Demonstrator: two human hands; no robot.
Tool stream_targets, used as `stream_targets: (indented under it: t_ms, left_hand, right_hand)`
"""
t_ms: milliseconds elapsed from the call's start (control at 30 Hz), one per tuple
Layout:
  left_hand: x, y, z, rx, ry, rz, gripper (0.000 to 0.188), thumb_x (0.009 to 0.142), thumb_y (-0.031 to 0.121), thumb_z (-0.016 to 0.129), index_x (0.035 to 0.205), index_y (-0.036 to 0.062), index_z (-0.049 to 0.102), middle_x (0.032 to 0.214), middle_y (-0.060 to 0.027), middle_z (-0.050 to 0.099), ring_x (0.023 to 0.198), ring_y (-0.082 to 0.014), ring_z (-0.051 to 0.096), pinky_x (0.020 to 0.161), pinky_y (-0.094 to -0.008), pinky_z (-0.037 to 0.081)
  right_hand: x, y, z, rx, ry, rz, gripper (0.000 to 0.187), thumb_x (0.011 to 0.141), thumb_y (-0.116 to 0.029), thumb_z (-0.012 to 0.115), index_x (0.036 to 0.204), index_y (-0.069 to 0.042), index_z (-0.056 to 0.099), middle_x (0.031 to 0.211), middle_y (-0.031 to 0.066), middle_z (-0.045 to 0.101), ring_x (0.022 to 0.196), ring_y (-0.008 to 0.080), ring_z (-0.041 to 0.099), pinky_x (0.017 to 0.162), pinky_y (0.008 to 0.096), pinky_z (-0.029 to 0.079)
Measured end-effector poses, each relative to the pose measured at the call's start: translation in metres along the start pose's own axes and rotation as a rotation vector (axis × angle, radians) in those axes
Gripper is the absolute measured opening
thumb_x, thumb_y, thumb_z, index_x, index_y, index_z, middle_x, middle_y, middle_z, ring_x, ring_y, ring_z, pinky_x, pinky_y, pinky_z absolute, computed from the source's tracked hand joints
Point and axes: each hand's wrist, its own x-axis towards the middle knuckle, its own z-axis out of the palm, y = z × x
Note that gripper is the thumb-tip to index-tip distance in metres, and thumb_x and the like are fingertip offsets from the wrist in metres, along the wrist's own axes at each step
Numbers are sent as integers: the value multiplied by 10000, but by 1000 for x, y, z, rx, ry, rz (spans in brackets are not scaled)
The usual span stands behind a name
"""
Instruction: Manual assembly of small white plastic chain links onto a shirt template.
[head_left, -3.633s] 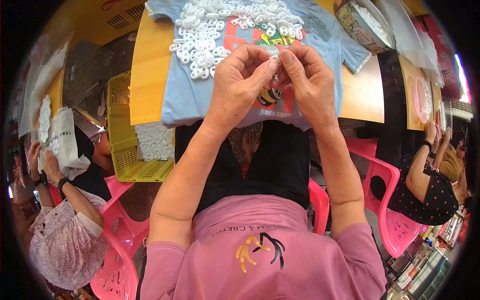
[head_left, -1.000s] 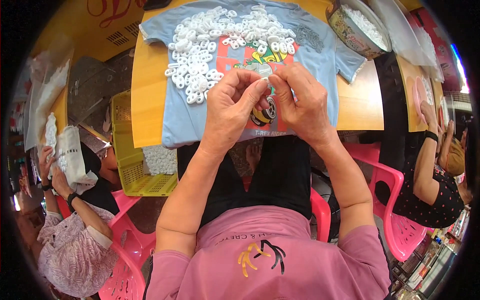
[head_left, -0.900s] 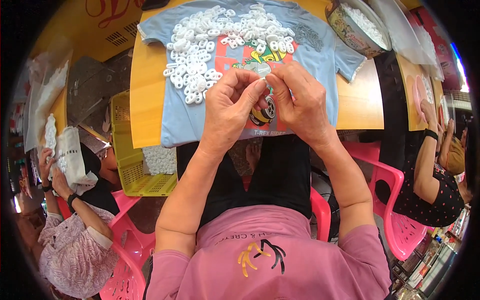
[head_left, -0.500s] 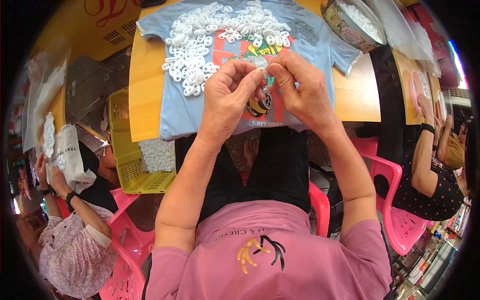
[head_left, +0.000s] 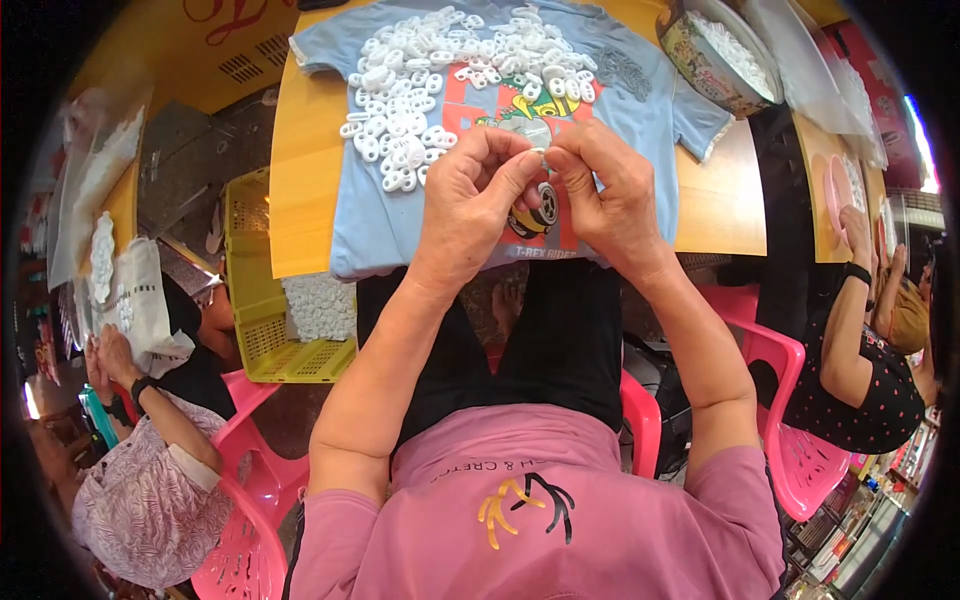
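Observation:
My left hand [head_left: 468, 205] and my right hand [head_left: 612, 195] meet above a blue T-shirt [head_left: 375, 235] spread over the table. Both are closed in a pinch, thumb against forefinger, fingertips almost touching. Between them shows a bit of a small white piece [head_left: 540, 151]; its shape is mostly hidden by the fingers. Just beyond lies a pale, translucent patch [head_left: 533, 130] that I cannot make out. A heap of white oval plastic pieces with two holes [head_left: 400, 110] covers the shirt's far left and middle. Small dark grey parts [head_left: 622, 75] lie in a pile farther right.
A round patterned tin [head_left: 690, 55] holding white parts stands at the far right of the yellow table [head_left: 722, 200]. Left of my legs sits a yellow-green crate [head_left: 255, 330], near a mass of white pieces [head_left: 320, 308]. People on pink chairs [head_left: 245, 540] work at both sides.
The whole view has shifted slightly, the table now lying a little farther right. My hands keep their pinch, with fingertips close together. The person at left has brought both hands together.

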Motion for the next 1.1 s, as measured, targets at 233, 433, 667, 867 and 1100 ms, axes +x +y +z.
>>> stream_targets:
  t_ms: [233, 433, 667, 867, 1100]
  left_hand:
    - [1, -1, 3, 19, 33, 35, 93, 928, 85, 634, 944, 3, 594, 772, -21, 633, 647, -55, 592, 573, -194, 474]
    - [0, -1, 2, 8, 16, 23, 118, 938, 105, 638, 981, 11, 582, 830, -32, 644, 683, -79, 604, 620, -208, 482]
    - [3, -2, 7, -58, 63, 59, 90, 936, 77, 619, 949, -1, 576, 796, -30, 631, 656, -66, 601, 583, -205, 493]
    - [6, -3, 8, -149, 96, 60, 100, 947, 88, 609, 961, -3, 572, 838, -53, 637, 669, -80, 604, 609, -214, 502]
    - [4, -2, 6, -127, 68, 66, 100, 945, 88, 608, 955, -3, 568, 831, -57, 636, 671, -85, 605, 612, -217, 500]
  right_hand:
    - [0, -2, 5, 30, 27, 65, 77, 907, -43, 630, 871, 10, 587, 724, 92, 543, 629, 204, 545, 569, 313, 431]
    - [5, -5, -2, -95, 9, -48, 77, 911, -48, 628, 875, 3, 584, 736, 97, 542, 618, 201, 563, 554, 308, 432]
    - [6, -6, 12, -107, 55, 22, 90, 913, -60, 628, 859, 3, 593, 704, 92, 542, 614, 191, 559, 565, 296, 439]
    - [24, 12, -8, 119, -86, 302, 119, 915, -104, 642, 944, 12, 639, 750, 68, 617, 657, 112, 567, 594, 272, 460]
    - [59, 40, 1, -226, -136, 195, 202, 852, -181, 704, 909, 13, 687, 739, 109, 663, 654, 152, 606, 614, 291, 481]
